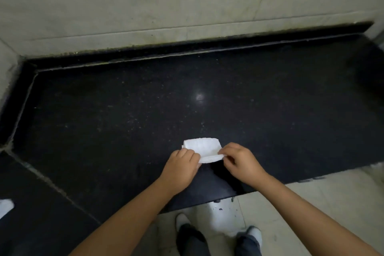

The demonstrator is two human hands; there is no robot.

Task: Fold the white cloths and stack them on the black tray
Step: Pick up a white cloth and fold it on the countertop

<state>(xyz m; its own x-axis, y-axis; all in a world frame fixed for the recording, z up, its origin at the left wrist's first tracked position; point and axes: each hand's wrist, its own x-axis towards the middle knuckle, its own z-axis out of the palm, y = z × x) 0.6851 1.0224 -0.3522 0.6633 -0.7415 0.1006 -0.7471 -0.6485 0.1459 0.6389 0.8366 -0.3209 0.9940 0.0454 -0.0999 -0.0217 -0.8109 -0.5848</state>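
Observation:
A small white cloth (202, 147), folded into a narrow rectangle, lies on the black stone counter (145, 110) near its front edge. My left hand (180, 169) pinches the cloth's near left corner. My right hand (241, 162) pinches its near right edge, with the near flap lifted slightly off the surface. The far half of the cloth rests flat on the counter. No black tray shows in this view.
A pale wall (166, 2) rises behind the counter, with a dark raised strip along its base. Another white cloth (6, 207) peeks in at the far left edge. Below the counter are light floor tiles (311, 203) and my feet in white shoes (182, 221).

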